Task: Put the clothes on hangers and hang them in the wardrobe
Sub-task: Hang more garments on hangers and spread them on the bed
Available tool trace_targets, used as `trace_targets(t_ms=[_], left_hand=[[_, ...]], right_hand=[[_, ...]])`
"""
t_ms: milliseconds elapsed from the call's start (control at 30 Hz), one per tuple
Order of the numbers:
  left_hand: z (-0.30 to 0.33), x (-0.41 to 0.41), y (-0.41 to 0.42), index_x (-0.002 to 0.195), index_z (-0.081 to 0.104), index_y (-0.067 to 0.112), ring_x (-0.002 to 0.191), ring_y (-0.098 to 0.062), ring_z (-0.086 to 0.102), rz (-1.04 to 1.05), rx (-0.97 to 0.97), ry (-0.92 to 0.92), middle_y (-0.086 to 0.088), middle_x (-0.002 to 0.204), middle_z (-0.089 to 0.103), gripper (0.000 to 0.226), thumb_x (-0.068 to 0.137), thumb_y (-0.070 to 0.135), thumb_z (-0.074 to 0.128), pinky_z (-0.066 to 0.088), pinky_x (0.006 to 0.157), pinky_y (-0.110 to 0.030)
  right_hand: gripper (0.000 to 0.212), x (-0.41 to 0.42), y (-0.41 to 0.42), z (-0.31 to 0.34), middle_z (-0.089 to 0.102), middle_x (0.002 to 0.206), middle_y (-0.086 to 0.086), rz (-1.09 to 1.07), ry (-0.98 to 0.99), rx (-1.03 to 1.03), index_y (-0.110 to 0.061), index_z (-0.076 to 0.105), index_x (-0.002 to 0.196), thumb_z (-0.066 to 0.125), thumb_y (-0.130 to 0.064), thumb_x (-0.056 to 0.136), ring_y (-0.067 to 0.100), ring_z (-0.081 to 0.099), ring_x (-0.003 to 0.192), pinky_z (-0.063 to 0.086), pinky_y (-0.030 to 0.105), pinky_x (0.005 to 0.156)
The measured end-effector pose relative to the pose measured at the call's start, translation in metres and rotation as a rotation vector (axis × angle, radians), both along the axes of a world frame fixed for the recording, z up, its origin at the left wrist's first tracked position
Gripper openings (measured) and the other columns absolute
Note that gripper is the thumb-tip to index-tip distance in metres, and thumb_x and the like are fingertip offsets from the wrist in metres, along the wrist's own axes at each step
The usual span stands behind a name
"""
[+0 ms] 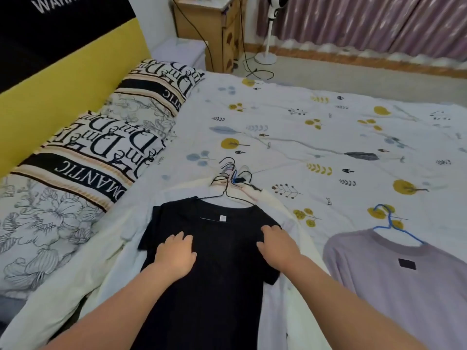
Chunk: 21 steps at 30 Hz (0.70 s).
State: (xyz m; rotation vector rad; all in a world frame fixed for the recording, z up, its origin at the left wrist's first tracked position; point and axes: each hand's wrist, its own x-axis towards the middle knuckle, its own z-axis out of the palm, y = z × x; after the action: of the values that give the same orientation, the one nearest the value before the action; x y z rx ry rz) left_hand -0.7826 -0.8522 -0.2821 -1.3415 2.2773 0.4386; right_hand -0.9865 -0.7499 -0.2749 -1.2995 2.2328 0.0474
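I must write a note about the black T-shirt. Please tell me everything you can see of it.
The black T-shirt lies flat on the bed, on top of white clothes. It is plain dark cloth with short sleeves and a small white label inside the collar. A thin wire hanger sits in its neck. The left hand and right hand rest on its shoulders.

Left hand point(175, 256): palm down, fingers relaxed and slightly spread, forearm bare. Right hand point(277, 245): palm down, fingers loosely extended, forearm bare.

- Bed point(290, 117), leaf-print sheet.
- Two lettered pillows point(106, 147) along the headboard side.
- White garment point(83, 269) spread flat near the pillows.
- Lilac shirt point(404, 286) on a blue hanger point(394, 226), right.
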Motion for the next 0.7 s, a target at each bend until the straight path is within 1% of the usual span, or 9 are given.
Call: trace_targets(t_ms=[100, 167, 333, 400, 433, 467, 533, 633, 700], left_hand=[[-0.036, 0.003, -0.025, 0.149, 0.010, 0.017, 0.145, -0.029, 0.005, -0.026, -0.014, -0.073, -0.010, 0.157, 0.003, 0.059, 0.099, 0.035, 0.035, 0.013, 0.116, -0.045], [-0.059, 0.006, -0.036, 0.149, 0.000, 0.018, 0.145, -0.030, -0.004, -0.048, -0.045, -0.101, -0.010, 0.157, -0.006, 0.062, 0.099, 0.039, 0.030, 0.006, 0.117, -0.046], [-0.106, 0.020, -0.047, 0.148, -0.009, 0.019, 0.144, -0.030, -0.013, -0.141, -0.048, -0.152, -0.011, 0.156, -0.012, 0.064, 0.099, 0.048, 0.020, -0.005, 0.116, -0.046], [-0.118, 0.024, -0.049, 0.148, -0.010, 0.020, 0.143, -0.030, -0.015, -0.151, -0.027, -0.148, -0.011, 0.156, -0.014, 0.065, 0.098, 0.049, 0.019, -0.007, 0.116, -0.044], [-0.122, 0.025, -0.050, 0.148, -0.011, 0.020, 0.143, -0.030, -0.015, -0.154, -0.017, -0.148, -0.011, 0.156, -0.014, 0.065, 0.098, 0.049, 0.019, -0.008, 0.115, -0.044], [-0.124, 0.025, -0.050, 0.148, -0.011, 0.020, 0.143, -0.030, -0.016, -0.159, -0.009, -0.151, -0.011, 0.156, -0.015, 0.065, 0.098, 0.049, 0.019, -0.008, 0.115, -0.044], [-0.126, 0.026, -0.051, 0.147, -0.012, 0.019, 0.143, -0.030, -0.017, -0.171, 0.004, -0.166, -0.012, 0.156, -0.016, 0.066, 0.098, 0.049, 0.018, -0.008, 0.115, -0.044], [-0.119, 0.023, -0.054, 0.148, -0.010, 0.018, 0.143, -0.032, -0.015, -0.173, 0.041, -0.178, -0.013, 0.156, -0.014, 0.067, 0.098, 0.046, 0.024, -0.006, 0.116, -0.045], [-0.106, 0.019, -0.057, 0.149, 0.002, 0.016, 0.144, -0.032, -0.005, -0.164, 0.065, -0.145, -0.013, 0.157, -0.003, 0.062, 0.099, 0.038, 0.031, 0.000, 0.117, -0.042]], right_hand=[[0.050, -0.001, -0.031, -0.037, 0.039, 0.137, 0.011, -0.045, 0.043, -0.004, -0.012, 0.030, 0.140, 0.041, -0.034, 0.097, 0.028, 0.040, 0.125, 0.039, 0.039, 0.103], [0.056, -0.006, -0.047, -0.059, 0.033, 0.143, 0.013, -0.078, 0.076, -0.008, -0.012, 0.022, 0.145, 0.041, -0.036, 0.097, 0.029, 0.035, 0.130, 0.036, 0.041, 0.106], [0.076, -0.016, -0.081, -0.096, 0.007, 0.157, 0.011, -0.161, 0.113, 0.037, -0.010, 0.001, 0.150, 0.045, -0.040, 0.096, 0.029, 0.014, 0.143, 0.025, 0.049, 0.111], [0.083, -0.018, -0.092, -0.104, 0.013, 0.155, 0.011, -0.179, 0.099, 0.042, -0.009, 0.003, 0.150, 0.054, -0.040, 0.091, 0.029, 0.019, 0.141, 0.028, 0.048, 0.109], [0.084, -0.019, -0.097, -0.106, 0.021, 0.151, 0.011, -0.182, 0.108, 0.042, -0.008, 0.009, 0.148, 0.059, -0.039, 0.089, 0.029, 0.026, 0.137, 0.032, 0.047, 0.106], [0.080, -0.020, -0.100, -0.106, 0.030, 0.144, 0.012, -0.182, 0.131, 0.039, -0.006, 0.018, 0.144, 0.063, -0.038, 0.086, 0.029, 0.033, 0.131, 0.036, 0.044, 0.102], [0.062, -0.018, -0.102, -0.104, 0.041, 0.131, 0.012, -0.182, 0.173, 0.003, -0.006, 0.033, 0.132, 0.065, -0.032, 0.085, 0.028, 0.042, 0.120, 0.041, 0.040, 0.095], [0.034, -0.014, -0.096, -0.097, 0.052, 0.117, 0.013, -0.255, 0.116, -0.152, -0.005, 0.043, 0.117, 0.057, -0.023, 0.091, 0.029, 0.052, 0.107, 0.043, 0.037, 0.084], [0.020, -0.011, -0.087, -0.085, 0.059, 0.105, 0.012, -0.287, 0.041, -0.230, -0.007, 0.046, 0.105, 0.052, -0.021, 0.093, 0.029, 0.057, 0.096, 0.043, 0.033, 0.074]])
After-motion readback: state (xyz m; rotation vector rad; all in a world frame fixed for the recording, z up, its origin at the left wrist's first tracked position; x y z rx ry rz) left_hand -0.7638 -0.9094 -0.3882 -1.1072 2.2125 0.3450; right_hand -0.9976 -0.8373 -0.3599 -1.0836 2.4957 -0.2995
